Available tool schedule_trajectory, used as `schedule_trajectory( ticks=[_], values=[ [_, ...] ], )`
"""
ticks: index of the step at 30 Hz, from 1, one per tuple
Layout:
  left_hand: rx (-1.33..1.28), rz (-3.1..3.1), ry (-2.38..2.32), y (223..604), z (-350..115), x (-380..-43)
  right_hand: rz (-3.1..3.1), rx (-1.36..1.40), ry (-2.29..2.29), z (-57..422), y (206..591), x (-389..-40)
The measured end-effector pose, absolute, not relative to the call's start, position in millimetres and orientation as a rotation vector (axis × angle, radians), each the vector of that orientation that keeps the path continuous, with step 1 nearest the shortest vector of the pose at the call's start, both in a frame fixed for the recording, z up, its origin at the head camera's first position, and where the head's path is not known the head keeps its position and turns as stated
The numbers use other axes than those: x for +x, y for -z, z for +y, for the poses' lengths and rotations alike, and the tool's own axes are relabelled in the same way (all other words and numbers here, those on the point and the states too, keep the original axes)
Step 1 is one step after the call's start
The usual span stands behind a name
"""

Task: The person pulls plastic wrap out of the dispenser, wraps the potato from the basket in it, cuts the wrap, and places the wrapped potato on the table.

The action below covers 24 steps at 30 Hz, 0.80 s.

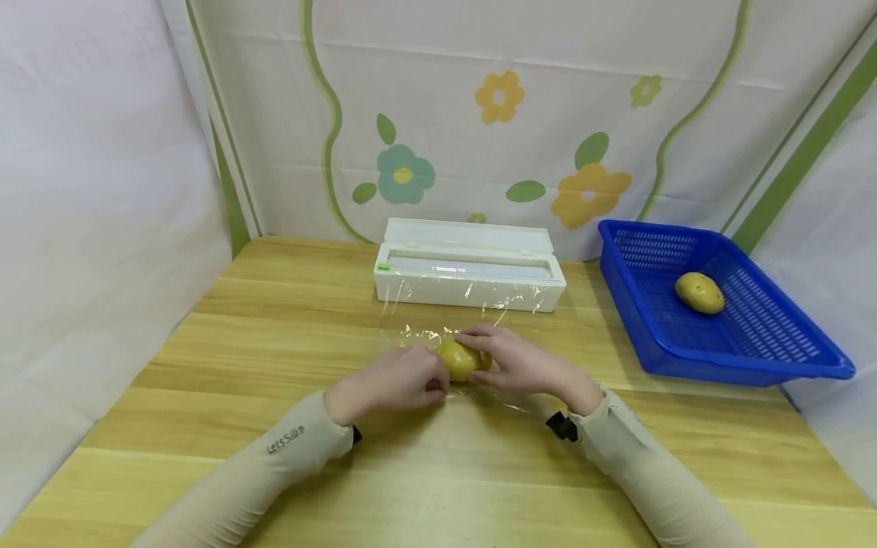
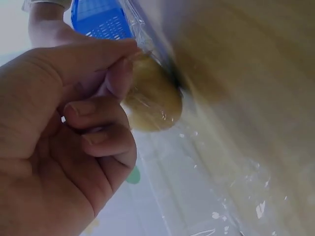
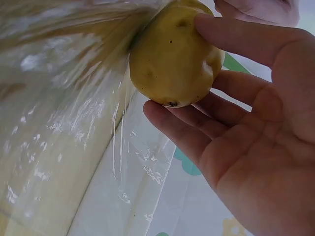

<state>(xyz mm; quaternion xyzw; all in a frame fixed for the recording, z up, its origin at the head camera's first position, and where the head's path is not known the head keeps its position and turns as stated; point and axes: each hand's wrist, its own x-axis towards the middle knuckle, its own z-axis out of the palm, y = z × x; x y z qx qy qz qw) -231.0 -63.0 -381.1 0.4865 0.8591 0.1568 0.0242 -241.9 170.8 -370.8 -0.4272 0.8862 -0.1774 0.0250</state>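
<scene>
A yellow potato (image 1: 456, 362) lies on a sheet of clear plastic wrap (image 3: 64, 98) between the two hands. My right hand (image 1: 521, 364) grips it from the right; in the right wrist view the thumb sits on one side of the potato (image 3: 170, 61) and the fingers on the other. At the potato's left end, my left hand (image 1: 404, 378) has curled fingers. Its thumb and forefinger pinch the plastic wrap in the left wrist view, right beside the potato (image 2: 155, 103). Part of the film stretches taut from the potato and has shiny creases.
Behind the hands stands a white plastic wrap dispenser box (image 1: 469, 295), its lid (image 1: 469, 234) raised, with a roll inside and film reaching over its front. A blue basket (image 1: 647, 335) at the right holds another potato (image 1: 700, 293). A flowered cloth (image 1: 445, 99) hangs behind the wooden table (image 1: 226, 365).
</scene>
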Motion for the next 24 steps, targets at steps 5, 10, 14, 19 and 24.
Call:
schedule_trajectory(
  ticks=[5, 10, 14, 19, 24],
  values=[
    [1.558, 2.552, -0.546, 377.6, -65.2, -233.0, 2.723, -1.356, 0.567, 171.8, 372.4, -240.5],
    [1.57, 2.576, -0.634, 374.5, -69.4, -234.3, 2.736, -1.388, 0.575, 169.9, 373.1, -240.1],
    [1.523, 2.687, -0.713, 376.8, -70.9, -236.1, 2.728, -1.374, 0.596, 167.5, 372.6, -238.9],
    [1.375, 2.748, -0.827, 379.2, -70.3, -237.6, 2.713, -1.268, 0.615, 164.4, 371.8, -236.4],
    [1.304, 2.757, -0.932, 379.1, -68.4, -240.7, 2.772, -1.198, 0.61, 162.7, 374.2, -236.9]
  ],
)
